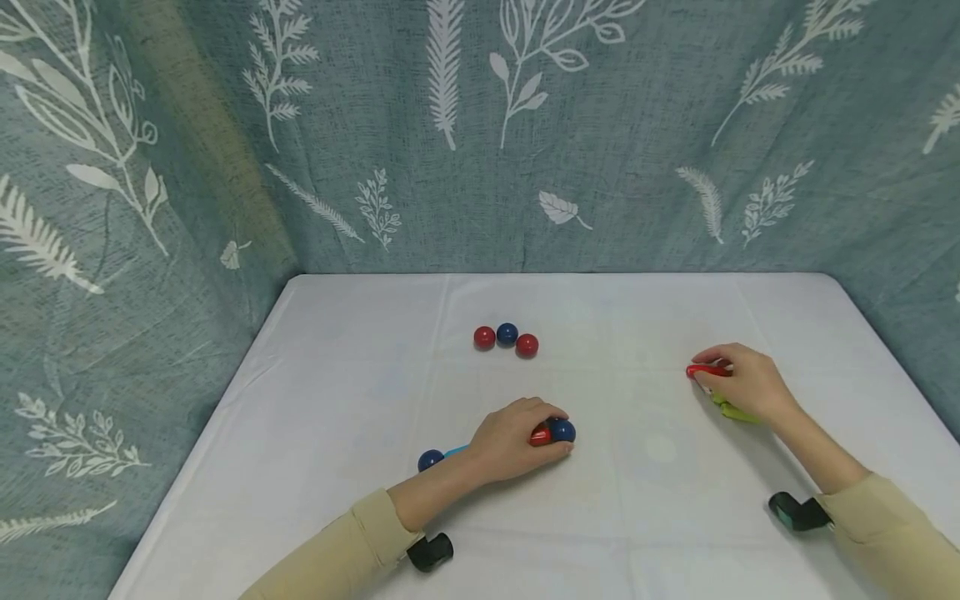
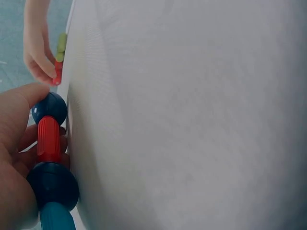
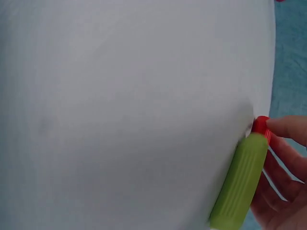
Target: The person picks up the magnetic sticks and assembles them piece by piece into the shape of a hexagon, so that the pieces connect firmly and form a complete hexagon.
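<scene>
My left hand (image 1: 513,440) curls round a chain of pieces: a blue ball (image 1: 562,430) at its right end, a red ridged rod (image 2: 49,139), another blue ball (image 2: 53,186) and a light blue rod (image 2: 57,216). In the head view one more blue ball (image 1: 431,460) shows beyond the wrist, by the light blue rod. On the right, my right hand (image 1: 750,385) pinches a red rod (image 1: 708,370) between thumb and fingers. Green rods (image 1: 737,412) lie under that hand; one green rod (image 3: 240,184) looks large in the right wrist view.
Two red balls (image 1: 484,337) (image 1: 527,346) and a blue ball (image 1: 507,335) sit in a row towards the back of the white table (image 1: 360,350). A patterned green-blue cloth (image 1: 465,208) hangs behind it. Dark devices (image 1: 431,552) (image 1: 797,511) are at both wrists.
</scene>
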A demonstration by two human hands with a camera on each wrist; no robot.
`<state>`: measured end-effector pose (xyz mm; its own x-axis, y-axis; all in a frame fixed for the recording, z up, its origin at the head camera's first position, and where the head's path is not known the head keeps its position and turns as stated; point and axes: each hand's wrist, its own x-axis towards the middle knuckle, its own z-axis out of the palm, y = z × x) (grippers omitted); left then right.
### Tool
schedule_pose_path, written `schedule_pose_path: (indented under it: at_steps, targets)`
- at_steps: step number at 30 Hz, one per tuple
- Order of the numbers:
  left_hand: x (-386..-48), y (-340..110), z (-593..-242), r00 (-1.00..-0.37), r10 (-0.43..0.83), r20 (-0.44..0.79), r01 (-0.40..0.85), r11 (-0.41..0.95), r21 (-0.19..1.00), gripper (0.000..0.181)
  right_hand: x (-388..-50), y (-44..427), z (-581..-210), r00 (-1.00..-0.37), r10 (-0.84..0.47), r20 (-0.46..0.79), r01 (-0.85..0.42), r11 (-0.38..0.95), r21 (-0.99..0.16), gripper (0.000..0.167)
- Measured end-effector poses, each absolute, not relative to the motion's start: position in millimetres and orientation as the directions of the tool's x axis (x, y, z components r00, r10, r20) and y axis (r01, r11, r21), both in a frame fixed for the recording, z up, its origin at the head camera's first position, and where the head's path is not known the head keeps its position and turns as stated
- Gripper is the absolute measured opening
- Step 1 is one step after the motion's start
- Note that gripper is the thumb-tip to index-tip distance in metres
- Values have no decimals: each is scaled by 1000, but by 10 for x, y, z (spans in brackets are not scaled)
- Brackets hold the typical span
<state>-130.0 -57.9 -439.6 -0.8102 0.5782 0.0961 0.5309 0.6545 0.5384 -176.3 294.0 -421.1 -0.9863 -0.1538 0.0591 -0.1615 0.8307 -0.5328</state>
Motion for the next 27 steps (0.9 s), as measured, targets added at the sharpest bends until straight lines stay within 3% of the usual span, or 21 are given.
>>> schedule_pose_path:
  at_steps: [12,27]
  targets:
    - [-1302,-577,-4418,-807,582,101,539,655,530,37,-1709,2498,-4267,-933,-335,127,-349,770,-535,22]
    - [-1300,-577,-4401,-810,579,88,531,662,529,37,-1504,2075,-4301,-882,-461,97,-430,704,-566,23]
